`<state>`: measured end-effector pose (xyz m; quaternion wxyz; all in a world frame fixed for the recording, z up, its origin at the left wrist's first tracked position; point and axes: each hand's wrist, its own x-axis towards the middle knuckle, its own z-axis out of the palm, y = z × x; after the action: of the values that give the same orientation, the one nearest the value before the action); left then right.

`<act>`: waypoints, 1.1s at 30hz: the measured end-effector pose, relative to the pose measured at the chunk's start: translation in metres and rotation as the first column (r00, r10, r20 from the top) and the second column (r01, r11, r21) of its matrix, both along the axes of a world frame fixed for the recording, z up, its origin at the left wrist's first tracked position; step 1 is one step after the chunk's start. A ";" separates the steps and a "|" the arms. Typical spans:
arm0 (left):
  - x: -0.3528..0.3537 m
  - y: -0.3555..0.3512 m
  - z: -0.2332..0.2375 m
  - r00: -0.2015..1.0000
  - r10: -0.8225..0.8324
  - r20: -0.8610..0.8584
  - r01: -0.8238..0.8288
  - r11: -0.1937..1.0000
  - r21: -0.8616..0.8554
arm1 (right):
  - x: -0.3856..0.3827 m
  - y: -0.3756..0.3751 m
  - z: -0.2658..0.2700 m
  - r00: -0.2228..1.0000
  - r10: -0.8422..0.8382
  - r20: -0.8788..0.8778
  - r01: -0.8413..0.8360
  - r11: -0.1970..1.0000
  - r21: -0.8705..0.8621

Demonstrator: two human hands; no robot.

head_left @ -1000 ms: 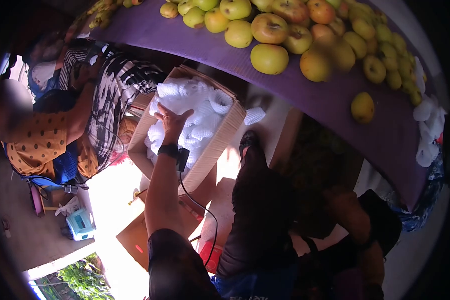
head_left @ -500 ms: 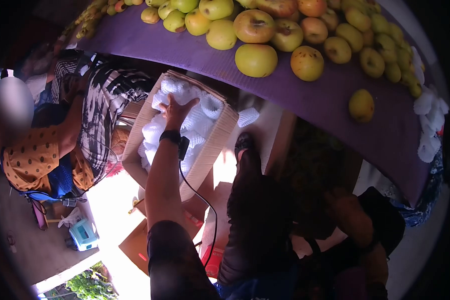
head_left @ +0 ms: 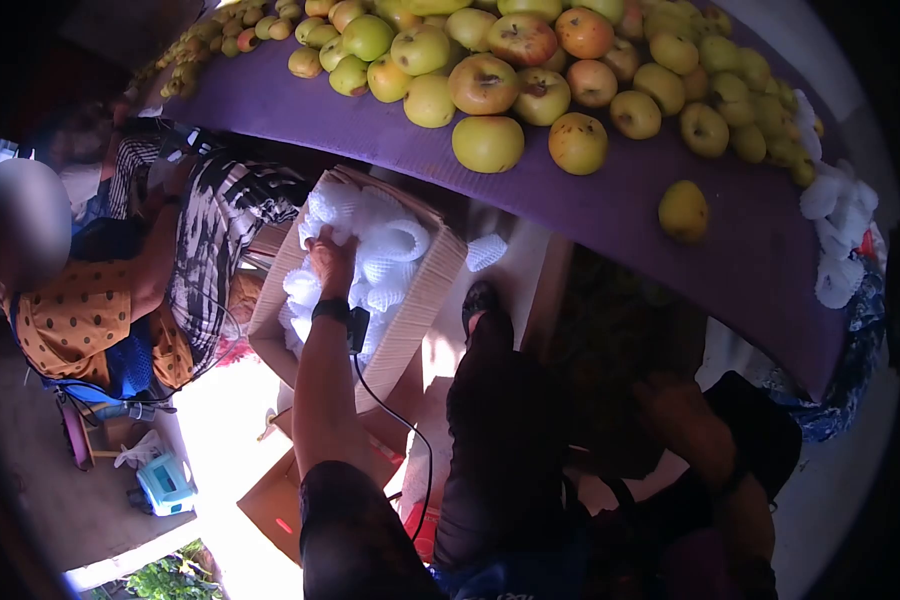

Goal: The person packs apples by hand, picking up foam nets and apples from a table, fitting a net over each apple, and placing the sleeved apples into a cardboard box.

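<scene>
Head view: left hand (head_left: 334, 264) touches white foam nets (head_left: 385, 270) heaped inside an open carton (head_left: 422, 312); fingers curl narrow, but cannot tell whether a net is held. Right hand (head_left: 678, 412) lies in shadow, grip unreadable. Yellow-green fruit (head_left: 488, 144) sits on the purple tabletop (head_left: 735, 275).
</scene>
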<state>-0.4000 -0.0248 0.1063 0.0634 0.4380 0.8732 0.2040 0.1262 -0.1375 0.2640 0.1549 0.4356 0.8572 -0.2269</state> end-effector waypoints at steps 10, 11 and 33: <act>0.002 -0.081 0.057 0.997 0.068 -0.046 -0.050 0.946 0.321 | 0.002 -0.008 0.019 0.996 0.081 -0.022 -0.077 0.990 0.122; 0.005 -0.088 0.068 0.994 0.110 -0.022 -0.097 0.944 0.316 | 0.002 -0.010 0.021 0.996 0.085 -0.002 -0.085 0.991 0.106; 0.109 -0.118 0.229 0.953 -0.184 -0.242 0.294 0.756 0.585 | 0.025 -0.018 -0.013 0.989 0.057 -0.139 -0.035 0.987 0.156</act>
<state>-0.2913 -0.1426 0.3350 -0.1314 0.5585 0.6978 0.4288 0.1513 -0.1559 0.2509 0.0643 0.4089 0.8908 -0.1873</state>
